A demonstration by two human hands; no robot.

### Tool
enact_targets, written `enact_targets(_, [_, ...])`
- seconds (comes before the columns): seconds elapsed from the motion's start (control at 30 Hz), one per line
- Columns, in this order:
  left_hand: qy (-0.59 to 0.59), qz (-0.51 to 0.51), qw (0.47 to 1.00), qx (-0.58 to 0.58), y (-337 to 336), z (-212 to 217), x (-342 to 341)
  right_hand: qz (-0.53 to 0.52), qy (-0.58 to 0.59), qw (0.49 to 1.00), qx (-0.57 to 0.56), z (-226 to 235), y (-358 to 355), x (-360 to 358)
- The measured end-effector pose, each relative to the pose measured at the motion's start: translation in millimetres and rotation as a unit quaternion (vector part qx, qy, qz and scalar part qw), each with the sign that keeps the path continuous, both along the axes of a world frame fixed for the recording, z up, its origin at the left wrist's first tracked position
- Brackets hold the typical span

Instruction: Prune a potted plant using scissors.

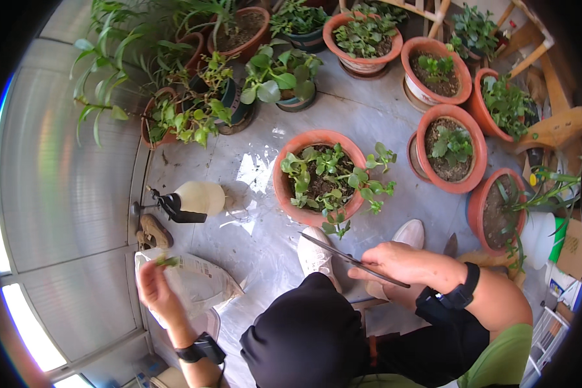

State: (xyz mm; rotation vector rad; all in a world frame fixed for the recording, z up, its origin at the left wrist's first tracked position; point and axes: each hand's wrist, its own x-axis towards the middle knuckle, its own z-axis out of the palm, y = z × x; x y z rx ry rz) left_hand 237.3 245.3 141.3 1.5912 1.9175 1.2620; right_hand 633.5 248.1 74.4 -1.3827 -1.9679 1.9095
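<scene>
Two hands are at work above a wet stone floor (343, 123). At the near left, the left hand (152, 284) is closed around a small green cutting (168, 261), pinched between fingertips and held over the open mouth of a white plastic bag (200, 281) lying on the floor. Nearer the middle, the right hand (401, 262) is closed on the handles of a pair of scissors (349, 258), whose long thin blades slant up and to the left, over a white shoe (317, 255). A second white shoe (410, 233) sits just right of it. Both wrists wear black bands.

Just beyond the scissors stands a terracotta pot (320, 178) full of a fleshy green plant, with stems spilling over its near rim. To its left a pale spray bottle (191, 200) with a black trigger lies on its side. More terracotta pots with small plants line the far and right sides, and leafy plants crowd the far left corner.
</scene>
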Motion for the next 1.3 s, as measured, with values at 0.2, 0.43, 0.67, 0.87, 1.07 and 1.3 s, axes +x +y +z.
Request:
enact_targets(0.2, [0.114,0.161,0.977,0.086,-54,15,-135,0.025,-0.041,0.999,0.0,33,-2,26])
enact_targets(0.43, [0.457,0.233,0.854,-0.091,-65,-5,-157,0.054,-0.145,0.988,-0.002,114,23,58])
enact_targets(0.67, [0.239,-0.045,0.97,-0.017,20,-16,5,0.039,-0.327,0.944,-0.014,184,55,112])
enact_targets(0.87, [0.178,-0.186,0.96,-0.111,81,-31,121,-0.014,-0.175,0.984,-0.001,126,38,139])
enact_targets(1.07, [0.104,-0.225,0.946,-0.206,120,-51,147,-0.068,0.009,0.995,-0.073,27,14,126])
enact_targets(1.3, [0.066,-0.239,0.922,-0.299,133,-65,162,-0.073,0.078,0.994,-0.032,-9,6,115])
